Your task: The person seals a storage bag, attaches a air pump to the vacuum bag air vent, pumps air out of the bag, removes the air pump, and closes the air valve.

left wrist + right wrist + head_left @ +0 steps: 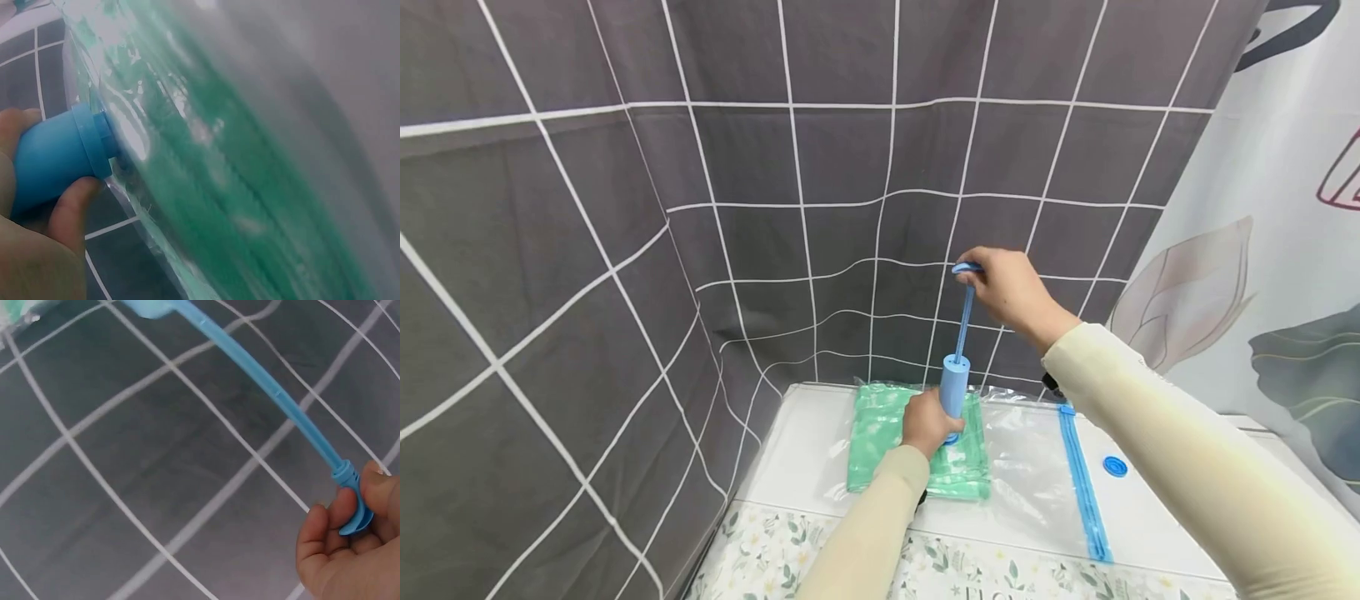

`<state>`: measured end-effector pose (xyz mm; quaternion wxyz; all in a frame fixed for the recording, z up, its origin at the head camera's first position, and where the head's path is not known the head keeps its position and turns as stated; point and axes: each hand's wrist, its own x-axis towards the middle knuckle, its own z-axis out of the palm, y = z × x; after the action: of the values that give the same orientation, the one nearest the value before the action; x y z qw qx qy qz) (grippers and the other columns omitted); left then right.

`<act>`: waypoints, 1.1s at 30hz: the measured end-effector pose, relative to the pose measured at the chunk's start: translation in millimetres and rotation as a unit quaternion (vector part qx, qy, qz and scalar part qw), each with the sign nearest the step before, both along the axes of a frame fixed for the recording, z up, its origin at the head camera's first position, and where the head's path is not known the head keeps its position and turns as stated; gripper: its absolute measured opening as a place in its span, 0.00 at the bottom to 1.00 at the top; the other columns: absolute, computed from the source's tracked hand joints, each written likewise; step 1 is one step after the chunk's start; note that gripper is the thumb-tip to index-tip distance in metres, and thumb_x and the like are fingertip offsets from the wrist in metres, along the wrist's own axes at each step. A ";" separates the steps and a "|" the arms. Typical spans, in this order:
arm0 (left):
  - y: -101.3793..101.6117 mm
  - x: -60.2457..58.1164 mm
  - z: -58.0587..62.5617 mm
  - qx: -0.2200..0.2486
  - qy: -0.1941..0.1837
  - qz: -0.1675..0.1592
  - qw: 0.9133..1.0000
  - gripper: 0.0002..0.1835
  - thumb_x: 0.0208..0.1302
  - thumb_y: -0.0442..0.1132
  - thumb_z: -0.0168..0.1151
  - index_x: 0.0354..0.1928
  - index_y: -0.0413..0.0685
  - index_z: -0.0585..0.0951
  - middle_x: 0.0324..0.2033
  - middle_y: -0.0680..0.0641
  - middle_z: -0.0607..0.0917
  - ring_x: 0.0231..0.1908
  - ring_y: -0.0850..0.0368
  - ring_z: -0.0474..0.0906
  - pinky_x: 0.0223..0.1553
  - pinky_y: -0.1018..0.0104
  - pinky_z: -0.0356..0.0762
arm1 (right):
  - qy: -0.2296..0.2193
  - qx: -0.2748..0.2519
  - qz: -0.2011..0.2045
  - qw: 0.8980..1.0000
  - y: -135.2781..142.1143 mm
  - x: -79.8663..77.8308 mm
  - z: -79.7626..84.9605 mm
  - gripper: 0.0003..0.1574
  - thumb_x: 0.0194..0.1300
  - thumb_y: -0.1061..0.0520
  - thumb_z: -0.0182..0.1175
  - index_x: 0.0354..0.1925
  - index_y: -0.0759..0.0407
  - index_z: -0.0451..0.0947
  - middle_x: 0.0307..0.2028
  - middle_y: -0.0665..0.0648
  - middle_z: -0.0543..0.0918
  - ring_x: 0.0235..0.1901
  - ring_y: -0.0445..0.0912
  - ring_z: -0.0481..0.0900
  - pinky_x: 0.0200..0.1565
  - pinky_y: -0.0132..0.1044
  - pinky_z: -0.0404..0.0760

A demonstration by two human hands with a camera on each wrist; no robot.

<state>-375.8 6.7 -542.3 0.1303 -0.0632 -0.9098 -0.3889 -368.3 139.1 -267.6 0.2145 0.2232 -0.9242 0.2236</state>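
A blue hand pump (954,387) stands nearly upright on a clear plastic storage bag (1030,467) that has folded green cloth (876,450) inside. My left hand (927,423) grips the pump's barrel (53,156) near its base. In the left wrist view the barrel's narrow end meets the bag, though the exact contact is partly hidden. Above, my right hand (1006,283) holds the pump's handle (357,515), fingers curled round it. The pump's rod (269,390) is drawn far out of the barrel. A blue zip strip (1084,483) runs along the bag's right end.
A round blue cap (1115,466) lies on the white surface (797,442) right of the bag. Behind and to the left hangs a dark grey cloth with white grid lines (842,158). A floral-patterned cloth (760,542) lies along the front.
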 end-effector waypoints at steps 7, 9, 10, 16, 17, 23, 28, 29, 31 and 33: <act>-1.7 7.0 6.1 -0.001 -0.020 -0.006 1.000 0.28 0.55 0.40 0.90 0.57 0.37 0.90 0.44 0.39 0.97 0.44 0.42 0.95 0.53 0.45 0.96 | 0.004 0.037 0.033 0.999 -4.3 1.5 -57.5 0.15 0.81 0.61 0.69 0.58 0.69 0.88 0.53 0.69 0.95 0.53 0.63 0.95 0.60 0.61 0.93; -2.4 7.7 6.1 -0.004 -0.019 -0.008 1.000 0.29 0.55 0.40 0.91 0.57 0.38 0.90 0.44 0.40 0.97 0.44 0.42 0.96 0.51 0.47 0.96 | -0.002 0.036 0.036 0.999 -4.7 3.6 -72.8 0.14 0.80 0.61 0.70 0.58 0.69 0.89 0.52 0.69 0.95 0.51 0.63 0.95 0.57 0.60 0.94; -2.6 7.9 6.5 -0.006 -0.019 -0.008 1.000 0.29 0.55 0.41 0.91 0.57 0.38 0.90 0.44 0.41 0.97 0.44 0.43 0.96 0.51 0.48 0.96 | -0.003 0.035 0.036 0.999 -4.7 4.5 -79.9 0.13 0.79 0.61 0.71 0.56 0.69 0.89 0.52 0.68 0.95 0.51 0.62 0.95 0.57 0.59 0.94; -0.8 6.7 8.5 -0.019 -0.030 -0.011 0.999 0.31 0.57 0.44 0.91 0.60 0.41 0.90 0.46 0.42 0.97 0.46 0.44 0.95 0.52 0.50 0.95 | -0.021 0.030 0.034 0.999 -3.5 9.9 -111.0 0.12 0.78 0.62 0.72 0.55 0.69 0.90 0.51 0.67 0.96 0.49 0.61 0.96 0.52 0.54 0.97; -0.4 6.6 8.9 -0.020 -0.034 -0.011 0.999 0.31 0.57 0.44 0.91 0.61 0.41 0.89 0.47 0.42 0.97 0.47 0.44 0.95 0.52 0.50 0.95 | -0.025 0.026 0.033 0.999 -3.4 10.6 -113.8 0.13 0.78 0.62 0.72 0.55 0.69 0.91 0.51 0.67 0.96 0.49 0.60 0.97 0.50 0.53 0.97; 0.2 6.0 11.6 -0.031 -0.033 -0.010 0.999 0.32 0.57 0.45 0.91 0.61 0.39 0.89 0.47 0.41 0.97 0.46 0.44 0.95 0.51 0.51 0.96 | -0.022 0.012 0.027 0.999 -4.4 12.2 -117.8 0.11 0.77 0.63 0.73 0.54 0.67 0.92 0.49 0.66 0.97 0.45 0.59 0.97 0.47 0.53 0.97; -1.0 5.1 13.3 -0.033 -0.029 -0.009 0.999 0.32 0.57 0.44 0.91 0.61 0.40 0.89 0.48 0.41 0.97 0.47 0.44 0.96 0.53 0.50 0.96 | -0.030 0.006 0.030 0.999 -3.6 11.9 -115.6 0.13 0.77 0.62 0.73 0.55 0.68 0.91 0.50 0.67 0.96 0.45 0.58 0.97 0.46 0.51 0.97; -1.0 4.9 13.4 -0.031 -0.030 -0.010 0.999 0.32 0.58 0.44 0.91 0.62 0.40 0.89 0.48 0.41 0.97 0.48 0.44 0.96 0.53 0.49 0.96 | -0.032 0.003 0.030 0.999 -2.9 11.8 -115.1 0.13 0.77 0.62 0.73 0.55 0.69 0.91 0.50 0.67 0.96 0.44 0.58 0.97 0.45 0.51 0.97; -0.7 4.6 12.9 -0.027 -0.032 -0.012 0.999 0.32 0.58 0.43 0.91 0.62 0.41 0.89 0.48 0.41 0.97 0.49 0.43 0.96 0.54 0.48 0.96 | -0.039 0.003 0.030 0.999 -1.9 11.6 -113.3 0.13 0.77 0.62 0.72 0.55 0.69 0.91 0.50 0.68 0.96 0.44 0.58 0.97 0.45 0.50 0.97; 0.0 5.0 11.6 -0.020 -0.035 -0.012 0.999 0.31 0.58 0.42 0.90 0.62 0.41 0.89 0.48 0.41 0.97 0.49 0.43 0.96 0.55 0.48 0.96 | -0.047 0.007 0.029 0.998 -1.3 10.6 -110.9 0.14 0.78 0.61 0.72 0.55 0.69 0.91 0.51 0.68 0.96 0.45 0.58 0.97 0.46 0.50 0.97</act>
<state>-370.8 6.6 -530.6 0.0921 -0.0631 -0.9206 -0.3743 -357.7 137.8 -378.5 0.1627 0.2403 -0.9281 0.2333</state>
